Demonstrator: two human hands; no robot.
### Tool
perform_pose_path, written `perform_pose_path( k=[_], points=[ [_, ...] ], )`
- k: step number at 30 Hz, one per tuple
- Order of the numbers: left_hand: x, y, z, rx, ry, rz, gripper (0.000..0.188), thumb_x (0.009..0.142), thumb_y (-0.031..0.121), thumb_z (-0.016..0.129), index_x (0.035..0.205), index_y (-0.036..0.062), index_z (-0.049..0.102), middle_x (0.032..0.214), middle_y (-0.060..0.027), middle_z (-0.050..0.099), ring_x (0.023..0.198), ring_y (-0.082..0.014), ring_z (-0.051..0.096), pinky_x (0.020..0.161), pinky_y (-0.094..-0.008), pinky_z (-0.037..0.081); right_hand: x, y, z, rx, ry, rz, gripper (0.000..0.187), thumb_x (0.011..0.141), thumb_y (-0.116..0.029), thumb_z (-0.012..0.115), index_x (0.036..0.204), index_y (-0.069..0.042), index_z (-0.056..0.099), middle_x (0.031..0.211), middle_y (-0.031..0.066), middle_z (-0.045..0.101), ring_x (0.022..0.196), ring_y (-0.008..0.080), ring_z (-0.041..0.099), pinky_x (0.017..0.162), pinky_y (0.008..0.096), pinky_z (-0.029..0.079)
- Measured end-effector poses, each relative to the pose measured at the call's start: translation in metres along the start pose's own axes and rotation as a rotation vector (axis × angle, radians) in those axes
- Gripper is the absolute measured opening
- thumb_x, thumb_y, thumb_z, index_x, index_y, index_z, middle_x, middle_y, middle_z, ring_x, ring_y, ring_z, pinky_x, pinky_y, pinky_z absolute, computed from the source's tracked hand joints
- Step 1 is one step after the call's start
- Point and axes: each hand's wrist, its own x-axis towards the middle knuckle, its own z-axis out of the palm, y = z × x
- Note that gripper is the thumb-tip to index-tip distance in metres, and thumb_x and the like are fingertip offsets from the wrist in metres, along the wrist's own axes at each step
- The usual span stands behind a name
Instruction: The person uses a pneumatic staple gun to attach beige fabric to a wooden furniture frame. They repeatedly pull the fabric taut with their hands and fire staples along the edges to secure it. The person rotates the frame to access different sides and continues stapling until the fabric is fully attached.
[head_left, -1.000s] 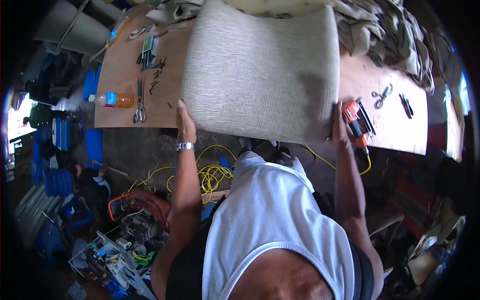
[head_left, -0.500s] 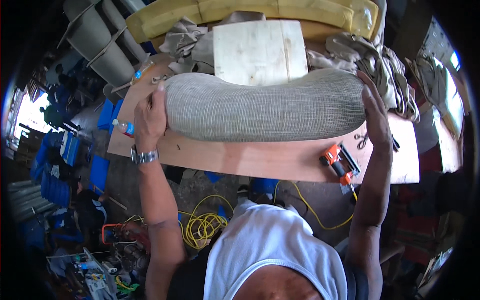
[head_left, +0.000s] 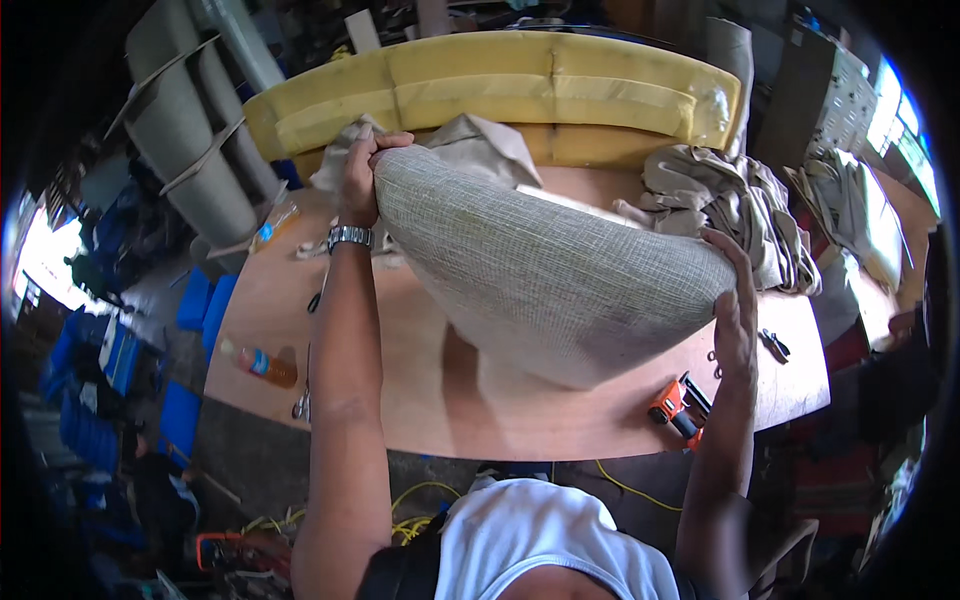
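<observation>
A curved upholstered panel [head_left: 560,270], covered in grey-beige woven fabric, stands tilted over the wooden table, its lower end at the tabletop. My left hand [head_left: 368,172] holds its upper left corner, the thumb and fingers hooked over the edge. My right hand [head_left: 735,315] grips the lower right corner, fingers bent around the rounded end. Beside my right forearm lies an orange and black staple gun [head_left: 679,408], partly covered by the arm. Dark-handled pliers [head_left: 774,346] rest to the right of that hand.
The table [head_left: 420,420] carries a bottle of orange liquid [head_left: 268,366] at left and heaped beige fabric [head_left: 725,210] at right. A long yellow foam piece [head_left: 480,85] spans the back. Grey stacked shells [head_left: 180,120] stand at far left. Yellow hose [head_left: 635,487] trails on the floor.
The upholstered panel has swung from level to a slant, left end up and right end down. My left hand moved up and inward, my right hand lower. The table's farther side shows more.
</observation>
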Motion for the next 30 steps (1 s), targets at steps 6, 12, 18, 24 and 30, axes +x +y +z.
perform_pose_path(
  k=[6,12,18,24,30],
  points=[
    [0.049,-0.038,-0.010,-0.269,-0.101,-0.006,0.073,0.110,0.051,0.028,0.100,-0.0067,0.071,0.108,-0.0227,0.074,0.100,-0.0282,0.069,0.101,-0.0407,0.051,0.005,0.047,0.010,0.271,-0.029,0.092,0.101,0.092,-0.077,0.052,0.155,0.000,0.038,0.150,0.0182,0.049,0.140,0.0308,0.046,0.117,0.0451,0.033],
    [0.016,-0.030,0.007,-0.097,-0.056,0.151,0.068,0.111,0.048,0.028,0.100,-0.0021,0.072,0.116,-0.0228,0.072,0.115,-0.0300,0.065,0.109,-0.0425,0.046,-0.060,0.146,0.002,0.689,0.039,0.286,0.092,0.093,-0.068,0.058,0.153,-0.001,0.040,0.149,0.0161,0.051,0.137,0.0294,0.050,0.115,0.0456,0.040],
    [-0.084,-0.029,-0.095,-0.321,-0.061,-0.016,0.077,0.109,0.059,0.020,0.127,0.0005,0.066,0.144,-0.0218,0.058,0.136,-0.0320,0.052,0.119,-0.0474,0.034,-0.052,0.032,0.052,0.338,-0.520,-0.344,0.102,0.086,-0.069,0.068,0.152,0.002,0.038,0.152,0.0251,0.044,0.138,0.0392,0.047,0.113,0.0505,0.038],
    [-0.284,0.031,0.021,-0.014,0.590,-0.120,0.081,0.107,0.064,0.019,0.134,-0.0003,0.060,0.150,-0.0214,0.051,0.141,-0.0321,0.046,0.121,-0.0473,0.030,-0.091,0.024,0.095,0.552,-0.575,-0.468,0.097,0.091,-0.067,0.061,0.154,0.002,0.035,0.156,0.0275,0.038,0.143,0.0442,0.040,0.116,0.0519,0.034],
    [-0.264,0.072,0.089,0.016,0.629,-0.065,0.087,0.104,0.069,0.019,0.142,-0.0011,0.054,0.156,-0.0210,0.045,0.146,-0.0323,0.041,0.123,-0.0472,0.026,-0.102,0.123,0.108,0.892,-1.003,-0.047,0.083,0.105,-0.063,0.033,0.158,0.000,0.033,0.164,0.0251,0.031,0.153,0.0390,0.028,0.123,0.0477,0.026]
  ],
)
